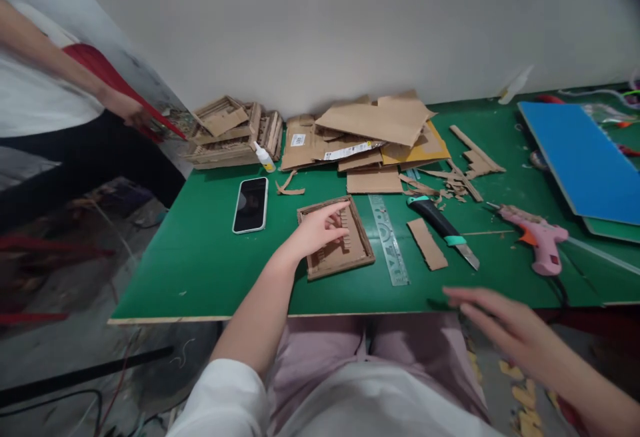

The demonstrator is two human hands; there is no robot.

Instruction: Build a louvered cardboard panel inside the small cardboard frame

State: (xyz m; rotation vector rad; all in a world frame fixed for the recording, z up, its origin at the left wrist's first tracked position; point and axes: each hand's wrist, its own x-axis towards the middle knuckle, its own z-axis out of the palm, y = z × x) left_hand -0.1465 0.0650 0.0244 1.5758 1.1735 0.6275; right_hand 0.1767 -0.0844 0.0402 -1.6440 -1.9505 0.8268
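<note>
Reaching over the tray [341, 269], the left hand [321, 229] has its grip apart, as does the blurred right hand [510, 324] near the bench [200, 277]

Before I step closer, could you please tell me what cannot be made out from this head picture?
All in the head view:
Shallow brown cardboard tray: part of its inside is hidden by the bare left hand.
Bare right hand: its fine detail is lost to blur.
White rectangular label on brown cardboard packaging: its print is too small to read.
Flat blue board: cut off by the picture's right edge.
</note>
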